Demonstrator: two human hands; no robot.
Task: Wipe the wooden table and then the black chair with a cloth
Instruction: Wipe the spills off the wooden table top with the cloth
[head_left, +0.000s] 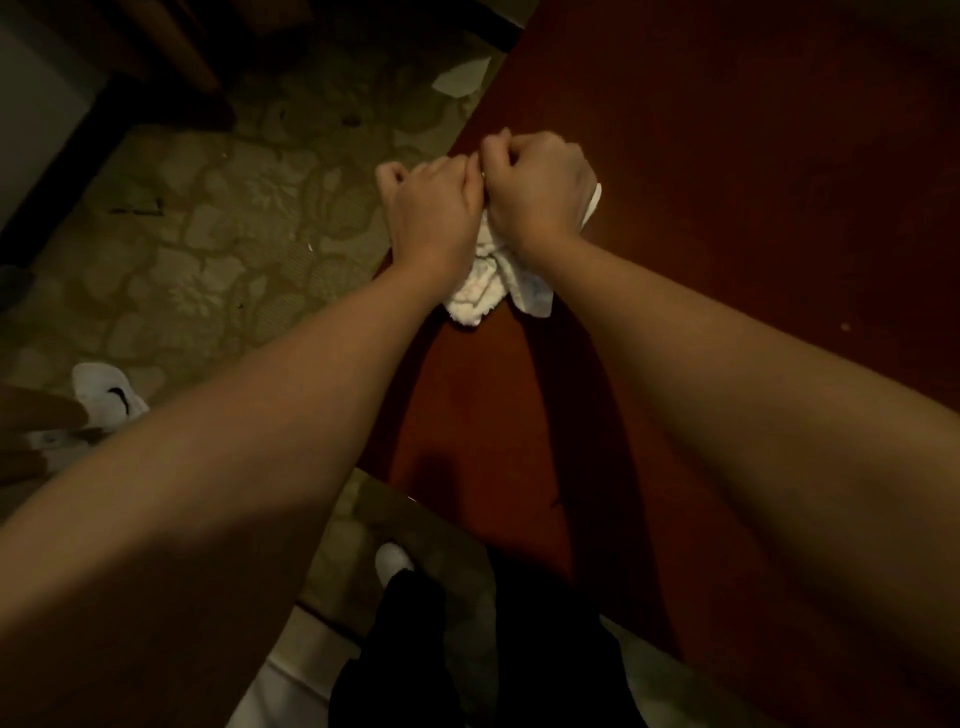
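Note:
A white cloth (493, 283) lies bunched near the left edge of the dark reddish wooden table (727, 182). My left hand (431, 208) and my right hand (535, 182) sit side by side on top of it, both with fingers curled, gripping the cloth. Part of the cloth sticks out below my wrists and a corner shows at the right of my right hand. The black chair is not in view.
Patterned green carpet (218, 249) covers the floor left of the table. A white scrap (462, 78) lies on the carpet near the table edge. White shoes (109, 400) stand at the left. My dark trousers and a white shoe (395, 561) show below.

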